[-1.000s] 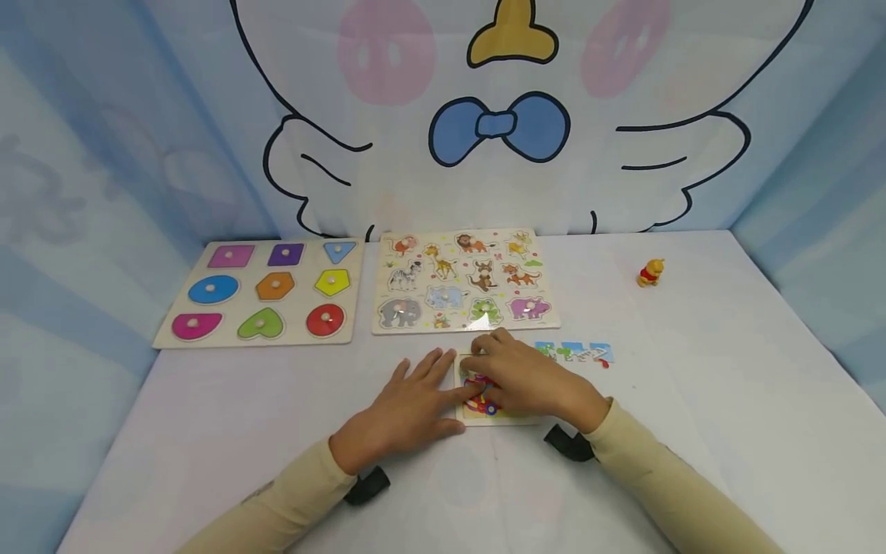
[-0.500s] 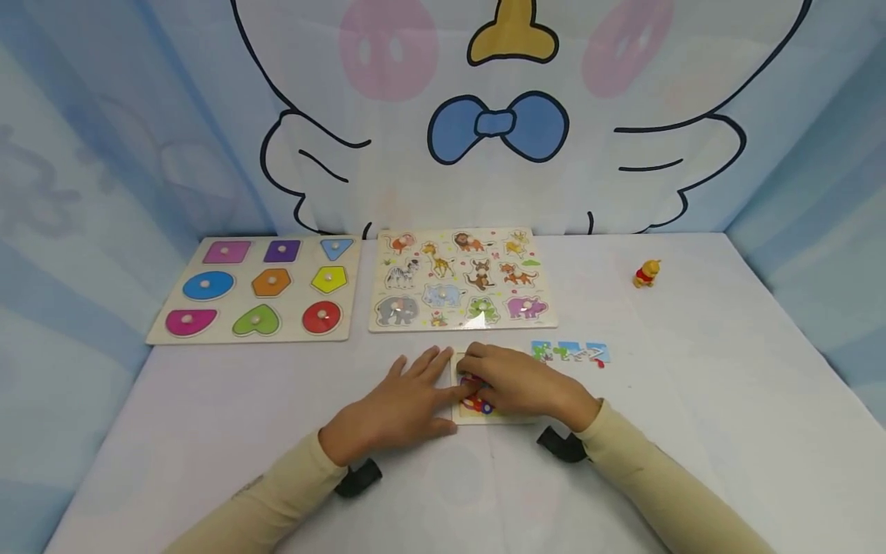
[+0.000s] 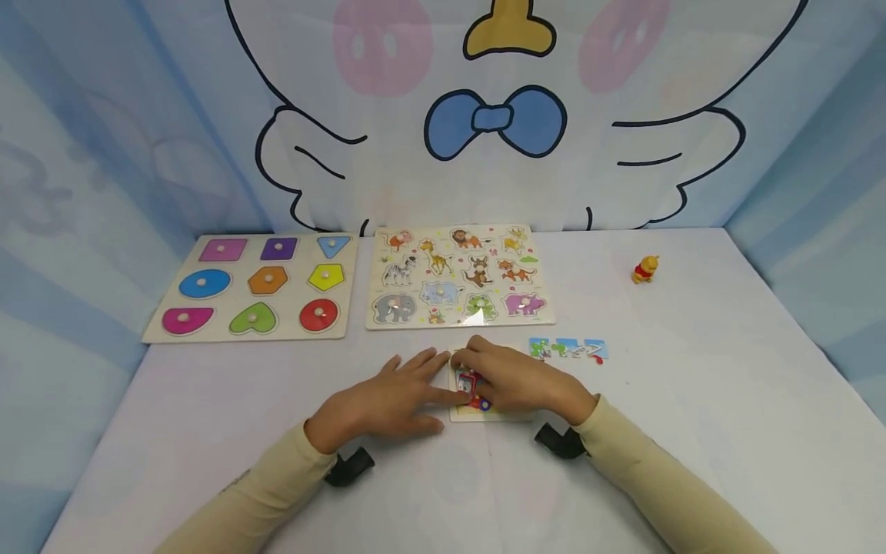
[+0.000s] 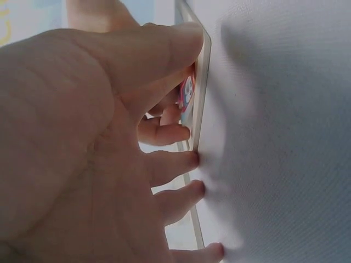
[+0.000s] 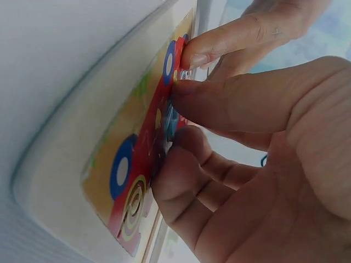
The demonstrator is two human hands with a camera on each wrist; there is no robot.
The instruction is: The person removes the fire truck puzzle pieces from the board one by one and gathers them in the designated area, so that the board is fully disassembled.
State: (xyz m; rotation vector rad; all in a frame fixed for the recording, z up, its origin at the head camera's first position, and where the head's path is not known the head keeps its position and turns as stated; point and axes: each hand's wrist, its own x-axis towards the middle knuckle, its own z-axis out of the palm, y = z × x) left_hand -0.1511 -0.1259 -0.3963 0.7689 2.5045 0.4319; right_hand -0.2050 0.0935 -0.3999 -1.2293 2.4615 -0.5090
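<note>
A big shape board [image 3: 238, 288] is lying far L on the desk [image 3: 692, 331], holding 9 knob pcs, incl. a pink half-round, a green heart and a red circle in its near row. Next to it, on the R, an animal board [image 3: 458, 269] is holding zoo pics, e.g. a lion, a giraffe, a zebra and an elephant. Nearer, a small puzzle [image 3: 471, 418] is lying flat, its pale frame holding a red car pic [image 5: 145, 137] w/ blue wheels. 3 loose puzzle pcs [image 3: 567, 345] are resting in a row near it, farther R. A toy bear [image 3: 645, 269] is resting far R.

The small puzzle is lying btwn the 2 hands, partly under the R hand [image 3: 519, 377]. The R hand is bending its fingers & thumb down onto the car pic, touching it; can't tell if that grip is pinching a pc. The L hand [image 3: 391, 400] is spreading its fingers apart at the puzzle's L side, w/ the pointer finger reaching onto the pic.
</note>
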